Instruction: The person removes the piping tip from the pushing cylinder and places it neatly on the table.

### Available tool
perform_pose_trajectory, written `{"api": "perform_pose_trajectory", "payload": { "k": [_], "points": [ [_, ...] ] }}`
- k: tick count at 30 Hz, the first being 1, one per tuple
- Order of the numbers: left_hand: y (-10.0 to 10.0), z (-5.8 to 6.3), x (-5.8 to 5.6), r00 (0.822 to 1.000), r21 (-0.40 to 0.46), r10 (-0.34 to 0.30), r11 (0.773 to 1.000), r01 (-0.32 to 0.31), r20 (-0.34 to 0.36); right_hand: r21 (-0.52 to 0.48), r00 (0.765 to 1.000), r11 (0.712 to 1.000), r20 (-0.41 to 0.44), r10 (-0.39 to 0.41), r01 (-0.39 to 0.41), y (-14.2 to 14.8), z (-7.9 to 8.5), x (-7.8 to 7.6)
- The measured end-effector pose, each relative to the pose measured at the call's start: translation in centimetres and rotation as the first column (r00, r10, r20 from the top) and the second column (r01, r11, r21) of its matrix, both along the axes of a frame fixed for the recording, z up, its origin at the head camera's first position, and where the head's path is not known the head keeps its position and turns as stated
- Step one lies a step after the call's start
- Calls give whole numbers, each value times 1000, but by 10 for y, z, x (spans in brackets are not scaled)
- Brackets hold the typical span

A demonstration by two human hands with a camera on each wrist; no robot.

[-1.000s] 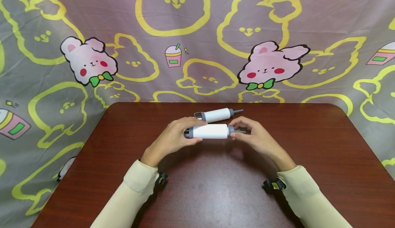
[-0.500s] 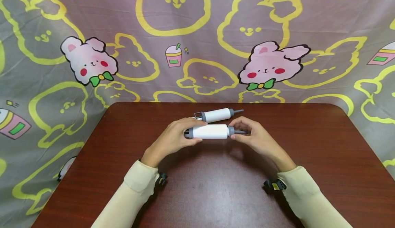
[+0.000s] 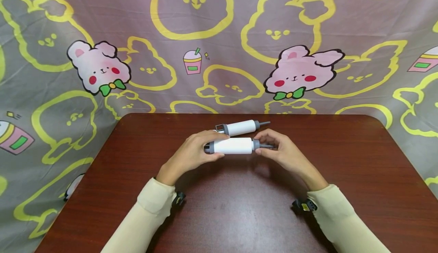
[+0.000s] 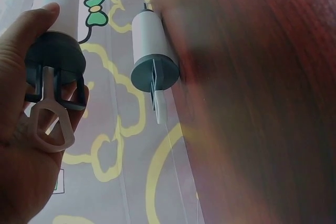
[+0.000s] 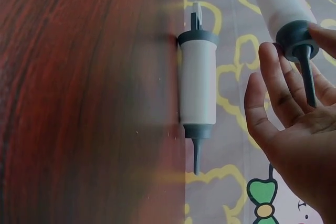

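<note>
A white balloon pump (image 3: 233, 145) with grey ends is held level between my two hands, above the table. Fingers and thumb of my left hand (image 3: 186, 152) grip it around the handle end. In the left wrist view, its pale loop handle (image 4: 48, 85) sits close against the dark end cap (image 4: 55, 56). At the other end, my right hand (image 3: 289, 154) pinches the grey nose collar (image 5: 296, 36) between thumb and fingertips, and the thin nozzle (image 5: 306, 74) points over the palm. Just behind lies a second white pump (image 3: 242, 128), slightly slanted, untouched by the right hand.
The dark red-brown wooden table (image 3: 226, 211) has rounded far corners. Behind and around it hangs a cloth (image 3: 219, 55) printed with yellow outlines and pink bunny faces. A small black device (image 3: 304, 205) is worn at the right wrist, another (image 3: 178, 198) at the left.
</note>
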State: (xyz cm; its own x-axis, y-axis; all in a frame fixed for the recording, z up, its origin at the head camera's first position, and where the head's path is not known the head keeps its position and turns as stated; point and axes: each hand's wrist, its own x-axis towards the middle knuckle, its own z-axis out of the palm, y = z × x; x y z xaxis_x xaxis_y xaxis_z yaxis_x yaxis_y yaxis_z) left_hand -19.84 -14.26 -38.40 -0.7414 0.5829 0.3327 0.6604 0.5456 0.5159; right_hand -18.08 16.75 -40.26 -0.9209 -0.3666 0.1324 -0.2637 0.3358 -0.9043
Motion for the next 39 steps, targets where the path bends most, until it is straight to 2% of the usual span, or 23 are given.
{"api": "perform_pose_trajectory", "payload": {
  "k": [9, 19, 31, 39],
  "points": [
    [1, 0, 0, 1000, -2, 2, 1000, -2, 0, -53, 998, 998, 33, 45, -43, 2, -2, 1],
    [2, 1, 1, 1000, 0, -4, 1000, 4, -4, -3, 999, 1000, 34, 17, -16, 2, -2, -1],
    [2, 0, 0, 1000, 4, -2, 1000, 2, -2, -22, 999, 1000, 39, -1, 2, 2, -2, 1],
    [2, -1, 0, 1000, 13, -7, 1000, 6, 10, -15, 1000, 1000, -9, -13, 13, 1, -3, 1]
  ]
}}
